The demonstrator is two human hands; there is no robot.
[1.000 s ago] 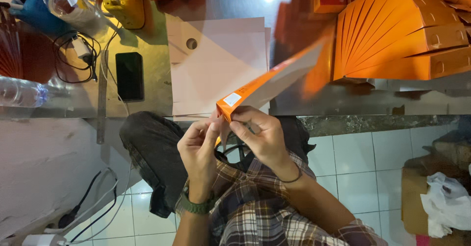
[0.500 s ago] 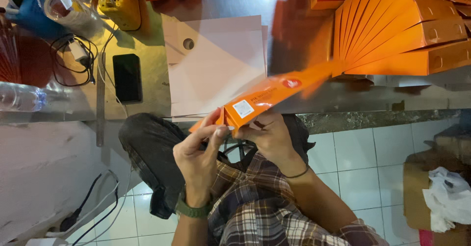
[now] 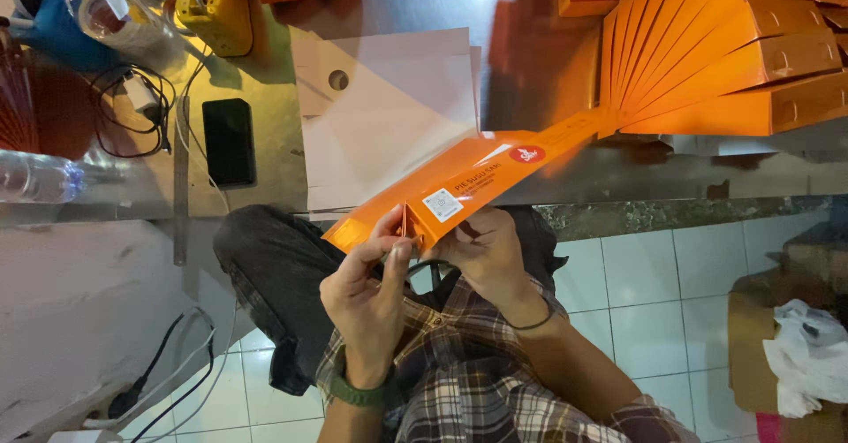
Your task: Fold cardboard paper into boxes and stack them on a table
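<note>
I hold a long orange cardboard box (image 3: 477, 182) with both hands above my lap, its far end pointing up and right toward the table. My left hand (image 3: 371, 284) pinches a flap at the box's near end. My right hand (image 3: 486, 253) grips the box from underneath, just right of the left. A small white label and a red round mark show on the box's top face. A stack of flat pale cardboard sheets (image 3: 389, 116) lies on the table just beyond the box.
Folded orange boxes (image 3: 715, 54) fan out at the table's right. A black phone (image 3: 229, 141), a yellow tape dispenser (image 3: 215, 6), cables and a plastic bottle (image 3: 40, 178) sit at the left. A cardboard carton with white plastic (image 3: 795, 355) stands on the tiled floor.
The box has swung flatter and turned its labelled face toward me. My left hand has moved to the near-end flap, and my right hand has shifted under the box.
</note>
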